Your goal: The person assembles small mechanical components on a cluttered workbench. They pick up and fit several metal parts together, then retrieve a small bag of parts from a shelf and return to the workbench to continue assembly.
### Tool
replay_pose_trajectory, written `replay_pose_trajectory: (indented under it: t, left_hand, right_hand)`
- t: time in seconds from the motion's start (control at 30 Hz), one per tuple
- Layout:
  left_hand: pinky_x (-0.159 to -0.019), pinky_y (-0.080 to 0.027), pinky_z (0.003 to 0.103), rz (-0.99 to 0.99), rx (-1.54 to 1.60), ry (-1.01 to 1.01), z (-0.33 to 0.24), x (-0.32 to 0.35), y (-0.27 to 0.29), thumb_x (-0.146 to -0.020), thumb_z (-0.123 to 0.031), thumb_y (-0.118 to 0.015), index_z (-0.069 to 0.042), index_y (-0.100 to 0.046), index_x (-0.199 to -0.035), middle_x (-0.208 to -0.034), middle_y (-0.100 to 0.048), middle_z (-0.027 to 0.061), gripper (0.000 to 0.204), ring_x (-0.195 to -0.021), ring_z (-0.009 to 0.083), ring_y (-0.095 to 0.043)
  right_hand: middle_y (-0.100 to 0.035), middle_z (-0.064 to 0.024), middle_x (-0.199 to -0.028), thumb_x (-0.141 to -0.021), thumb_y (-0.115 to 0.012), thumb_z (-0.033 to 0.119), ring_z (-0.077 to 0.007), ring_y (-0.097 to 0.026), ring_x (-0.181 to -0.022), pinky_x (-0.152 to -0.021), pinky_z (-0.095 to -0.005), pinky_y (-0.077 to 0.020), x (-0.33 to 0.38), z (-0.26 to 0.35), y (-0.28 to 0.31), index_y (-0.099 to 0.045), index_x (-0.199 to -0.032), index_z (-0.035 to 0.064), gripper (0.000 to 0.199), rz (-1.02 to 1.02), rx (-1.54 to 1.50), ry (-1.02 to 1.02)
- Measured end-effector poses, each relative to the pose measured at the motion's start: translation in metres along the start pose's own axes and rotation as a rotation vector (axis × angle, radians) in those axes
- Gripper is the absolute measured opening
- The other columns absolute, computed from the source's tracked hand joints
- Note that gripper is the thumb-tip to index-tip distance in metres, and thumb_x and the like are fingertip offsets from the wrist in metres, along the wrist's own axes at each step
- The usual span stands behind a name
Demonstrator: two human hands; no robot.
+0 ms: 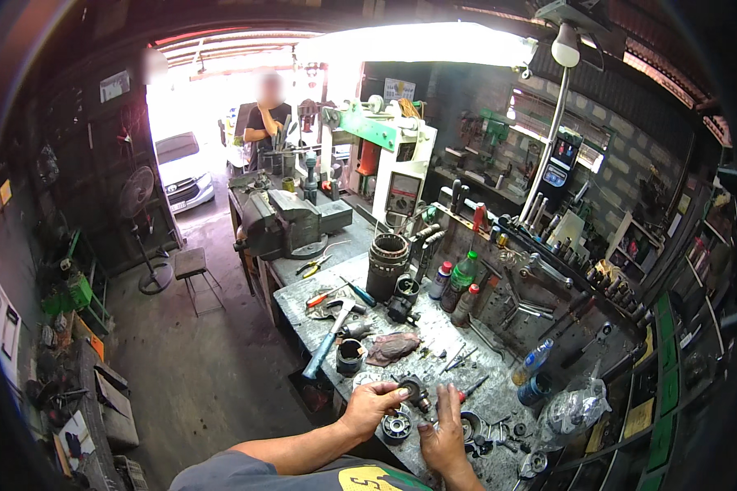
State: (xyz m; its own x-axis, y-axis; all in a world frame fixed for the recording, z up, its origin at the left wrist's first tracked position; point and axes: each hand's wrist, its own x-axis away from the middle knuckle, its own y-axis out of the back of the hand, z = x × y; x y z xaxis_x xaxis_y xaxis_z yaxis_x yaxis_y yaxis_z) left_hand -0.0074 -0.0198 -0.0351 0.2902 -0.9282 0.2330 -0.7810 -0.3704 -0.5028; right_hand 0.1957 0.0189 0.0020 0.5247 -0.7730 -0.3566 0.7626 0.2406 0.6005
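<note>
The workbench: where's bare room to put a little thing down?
There's a bare patch on the workbench between the pliers and the tall dark can. A smaller one seems free between the red screwdriver and the clear bottle. It's crowded with small parts beside the right hand, and around the hammer and rag.

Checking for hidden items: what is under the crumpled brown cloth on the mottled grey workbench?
The crumpled brown cloth lies on the mottled grey workbench, visible around it. Anything directly beneath is covered and unseen.
</note>
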Motion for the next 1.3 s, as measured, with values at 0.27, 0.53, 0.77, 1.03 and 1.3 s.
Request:
replay_pose_trajectory:
  t: [0.27,0.53,0.77,1.03,1.3]
  left_hand:
    - [-0.074,-0.057,0.028,0.047,-0.03,0.007,0.006,0.001,-0.004,-0.103,-0.019,-0.086,-0.001,-0.079,-0.117,-0.095,-0.077,0.0016,0.024,-0.079,0.0102,-0.069]
    - [-0.072,-0.057,0.026,0.005,0.025,0.014,0.006,-0.006,0.007,-0.101,-0.022,-0.089,-0.001,-0.081,-0.118,-0.097,-0.079,0.0014,0.028,-0.08,0.0083,-0.069]
    - [-0.076,-0.056,0.027,0.071,-0.046,0.045,0.003,-0.002,-0.003,-0.1,-0.024,-0.089,0.001,-0.079,-0.119,-0.095,-0.076,0.0024,0.033,-0.082,0.0092,-0.068]
    - [-0.075,-0.056,0.026,0.049,-0.108,0.053,-0.005,-0.006,-0.006,-0.102,-0.022,-0.087,-0.001,-0.079,-0.117,-0.092,-0.075,-0.0006,0.027,-0.078,0.0083,-0.067]
    - [-0.073,-0.053,0.025,0.133,0.065,0.042,-0.016,-0.017,-0.021,-0.102,-0.021,-0.085,-0.003,-0.08,-0.117,-0.095,-0.076,0.0002,0.023,-0.078,0.0074,-0.065]
  right_hand:
    - [-0.029,-0.0424,-0.175,-0.106,-0.048,0.083,-0.0561,-0.038,-0.162,-0.131,-0.0545,-0.0359,-0.001,-0.007,-0.013,-0.037,-0.172,-0.004,0.109,0.089,-0.014,0.072]
    - [-0.03,-0.0421,-0.175,-0.107,-0.046,0.082,-0.0551,-0.037,-0.162,-0.131,-0.054,-0.036,-0.006,-0.011,-0.008,-0.036,-0.172,-0.0044,0.109,0.094,-0.079,0.041]
    - [-0.031,-0.0466,-0.171,-0.102,-0.055,0.084,-0.0644,-0.038,-0.156,-0.128,-0.0621,-0.0363,-0.002,-0.017,-0.012,-0.034,-0.173,-0.0033,0.115,0.109,-0.027,0.086]
    - [-0.021,-0.0437,-0.177,-0.102,-0.053,0.085,-0.0622,-0.035,-0.16,-0.13,-0.0609,-0.0339,-0.008,-0.023,-0.014,-0.029,-0.177,0.0033,0.114,0.089,0.05,0.115]
    - [-0.016,-0.0425,-0.18,-0.101,-0.053,0.086,-0.0611,-0.029,-0.164,-0.131,-0.0604,-0.0345,-0.013,-0.021,-0.005,-0.014,-0.183,0.0148,0.115,-0.007,0.039,0.315]
